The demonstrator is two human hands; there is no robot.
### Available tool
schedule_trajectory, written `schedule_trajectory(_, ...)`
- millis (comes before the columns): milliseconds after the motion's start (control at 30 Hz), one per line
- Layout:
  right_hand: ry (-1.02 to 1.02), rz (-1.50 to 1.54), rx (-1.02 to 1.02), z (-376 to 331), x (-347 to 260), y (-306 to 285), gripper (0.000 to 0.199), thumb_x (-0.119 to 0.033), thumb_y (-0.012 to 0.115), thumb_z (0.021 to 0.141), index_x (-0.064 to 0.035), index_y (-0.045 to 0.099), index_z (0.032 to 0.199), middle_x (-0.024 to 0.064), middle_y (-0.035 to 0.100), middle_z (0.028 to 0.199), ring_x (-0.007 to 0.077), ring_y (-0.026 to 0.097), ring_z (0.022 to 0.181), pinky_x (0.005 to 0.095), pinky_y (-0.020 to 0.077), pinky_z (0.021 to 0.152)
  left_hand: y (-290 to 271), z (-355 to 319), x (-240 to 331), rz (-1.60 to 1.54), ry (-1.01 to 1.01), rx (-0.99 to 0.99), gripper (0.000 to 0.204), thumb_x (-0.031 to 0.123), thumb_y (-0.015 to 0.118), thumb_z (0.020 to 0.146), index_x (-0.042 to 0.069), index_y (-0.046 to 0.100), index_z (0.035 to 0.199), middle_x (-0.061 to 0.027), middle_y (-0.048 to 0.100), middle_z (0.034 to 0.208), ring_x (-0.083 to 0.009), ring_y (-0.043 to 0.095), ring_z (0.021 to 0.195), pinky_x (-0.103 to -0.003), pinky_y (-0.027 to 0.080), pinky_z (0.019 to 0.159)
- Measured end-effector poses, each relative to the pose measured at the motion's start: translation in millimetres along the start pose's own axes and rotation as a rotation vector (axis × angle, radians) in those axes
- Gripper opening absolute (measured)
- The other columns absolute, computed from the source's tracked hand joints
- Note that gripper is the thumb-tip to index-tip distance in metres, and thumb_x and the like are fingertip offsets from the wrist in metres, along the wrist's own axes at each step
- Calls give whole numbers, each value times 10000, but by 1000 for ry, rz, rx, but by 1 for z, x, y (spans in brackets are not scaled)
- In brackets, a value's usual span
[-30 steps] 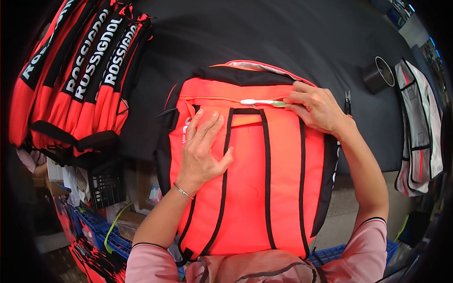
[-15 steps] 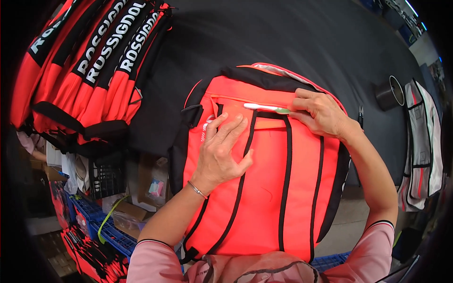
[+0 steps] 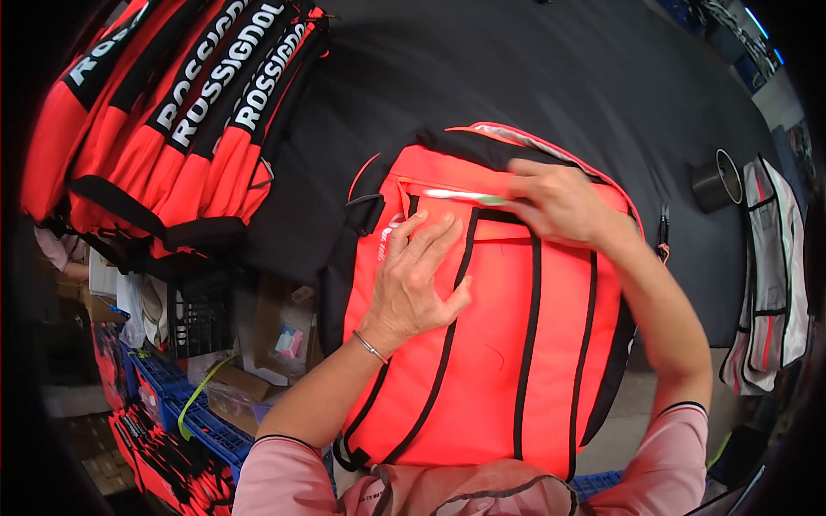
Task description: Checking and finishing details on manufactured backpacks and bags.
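A bright red-orange backpack [image 3: 490,378] with black piping lies back up on the black-covered table in front of me. My left hand [image 3: 417,279] rests flat on its upper left part, fingers spread, pressing the fabric. Above it, my right hand [image 3: 555,202], blurred by motion, grips a slim white-and-green toothbrush [image 3: 460,197]. The toothbrush lies level along the seam near the bag's top, its white end pointing left. A loose dark thread [image 3: 496,357] lies on the back panel.
Several red-and-black bags [image 3: 172,129] stand stacked at the far left. To the right are a black cup [image 3: 716,182] on its side, small snips [image 3: 663,230] and grey-white fabric pieces [image 3: 770,275]. Blue crates [image 3: 202,426] and a black basket [image 3: 200,322] sit below the table's left edge.
My right hand and the toothbrush have moved left along the seam. My left hand stays pressed on the bag. The whole view has shifted slightly.
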State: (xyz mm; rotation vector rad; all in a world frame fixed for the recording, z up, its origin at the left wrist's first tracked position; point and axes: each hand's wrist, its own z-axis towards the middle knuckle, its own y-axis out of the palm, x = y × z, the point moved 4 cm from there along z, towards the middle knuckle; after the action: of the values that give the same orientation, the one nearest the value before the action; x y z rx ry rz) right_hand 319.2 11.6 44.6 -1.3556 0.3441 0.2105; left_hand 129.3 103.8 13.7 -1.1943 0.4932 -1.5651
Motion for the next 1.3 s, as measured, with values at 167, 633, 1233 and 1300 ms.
schedule_trajectory(167,-5,2,-47,12,-5,4,150,-146,646,868,-11,602,820,99,537,836,300,590,733,417,467,614,2,-4,-7,-12,1,20,625,192,747,691,22,600,1274,-130,590,1276,-369,467,1256,-428,440,1049)
schedule_trajectory(633,-16,36,12,-19,6,-3,116,-122,666,865,-10,638,847,98,517,801,277,559,685,393,452,598,1,-7,-8,2,-16,8,624,187,747,686,29,605,1273,-123,592,1273,-356,464,1268,-424,448,1033)
schedule_trajectory(1233,4,34,-37,25,-15,2,143,-129,661,858,0,605,829,115,548,819,324,590,746,436,468,643,-2,-5,-3,-32,-14,27,642,190,753,680,13,591,1276,-129,582,1271,-361,460,1258,-422,430,1052)
schedule_trajectory(1300,12,23,-29,32,-17,9,164,-150,664,864,0,604,834,119,547,822,334,585,736,438,467,641,1,-4,-7,-43,-15,26,645,189,754,679,10,589,1277,-132,581,1271,-363,461,1256,-423,432,1049)
